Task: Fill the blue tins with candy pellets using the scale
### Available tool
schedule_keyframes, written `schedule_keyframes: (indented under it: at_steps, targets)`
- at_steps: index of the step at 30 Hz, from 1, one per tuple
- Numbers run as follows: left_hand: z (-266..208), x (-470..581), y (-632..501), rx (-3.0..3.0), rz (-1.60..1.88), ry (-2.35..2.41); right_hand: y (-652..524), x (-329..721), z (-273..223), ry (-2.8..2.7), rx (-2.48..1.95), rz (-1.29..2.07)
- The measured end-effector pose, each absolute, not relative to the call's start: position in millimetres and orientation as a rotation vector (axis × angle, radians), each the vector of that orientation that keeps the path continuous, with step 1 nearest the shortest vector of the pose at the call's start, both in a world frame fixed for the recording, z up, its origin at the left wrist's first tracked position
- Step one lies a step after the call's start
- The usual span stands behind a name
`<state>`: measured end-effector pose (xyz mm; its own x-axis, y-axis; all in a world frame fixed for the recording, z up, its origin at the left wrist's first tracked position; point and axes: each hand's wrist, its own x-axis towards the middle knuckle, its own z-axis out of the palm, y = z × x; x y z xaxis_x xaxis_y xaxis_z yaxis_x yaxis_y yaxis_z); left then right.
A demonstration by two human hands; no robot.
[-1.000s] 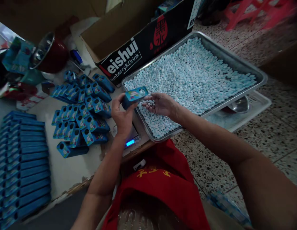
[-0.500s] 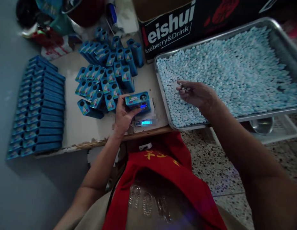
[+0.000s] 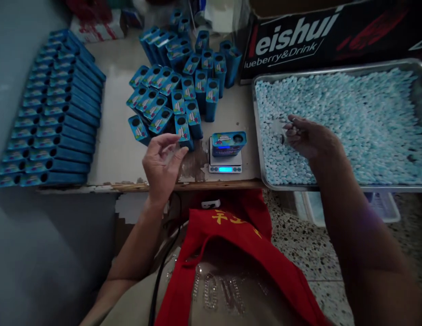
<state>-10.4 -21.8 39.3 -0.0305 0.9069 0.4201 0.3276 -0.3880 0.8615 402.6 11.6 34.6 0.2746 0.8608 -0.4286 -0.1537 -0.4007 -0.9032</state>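
A blue printed tin (image 3: 227,147) with a round hole in its top stands on a small digital scale (image 3: 214,169), whose display is lit. To the left of the scale is my left hand (image 3: 159,165), empty, thumb and fingers apart, its fingertips close to a similar tin (image 3: 182,129); whether they touch cannot be told. My right hand (image 3: 309,138) is over the metal tray (image 3: 260,145), fingers curled round a few small pellets. Pale blue and white candy-like pellets (image 3: 356,122) fill most of the tray.
Several blue tins (image 3: 151,102) stand grouped behind my left hand. Stacked rows of tins (image 3: 71,122) line the table's left side. A black printed carton (image 3: 292,40) sits behind the tray. The table's front edge (image 3: 217,184) is worn wood.
My left hand has let go of the tin at the scale and moved left towards the grouped tins. My right hand stays over the pellets. The view has shifted.
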Motion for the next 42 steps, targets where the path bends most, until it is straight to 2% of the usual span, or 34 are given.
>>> schedule_keyframes:
  at_steps: [4,14,16,21,25,34,42]
  targets:
    - [34.8,-15.5,-17.8,1.592,1.512,1.410,15.9,407.1,24.5,-0.508,-1.484,1.328]
    - [48.5,-6.5,-29.9,1.912,1.386,1.463,21.2,411.2,16.7,-0.492,-1.531,1.220]
    - [36.8,-3.8,-30.8,2.091,1.237,1.473,21.0,408.5,19.5,-0.504,-1.564,1.197]
    - [-2.7,19.2,-16.9,2.327,0.617,1.539,18.0,396.2,31.3,-0.540,-1.612,1.196]
    - [-15.5,37.0,0.3,2.284,0.427,1.608,16.8,398.5,30.6,-0.549,-1.576,1.252]
    - [-15.0,18.8,-17.4,2.381,0.445,1.644,17.4,408.2,19.3,-0.593,-1.524,1.229]
    - [10.5,-11.8,-41.9,2.509,0.864,1.630,10.6,403.2,22.1,-0.692,-1.477,1.266]
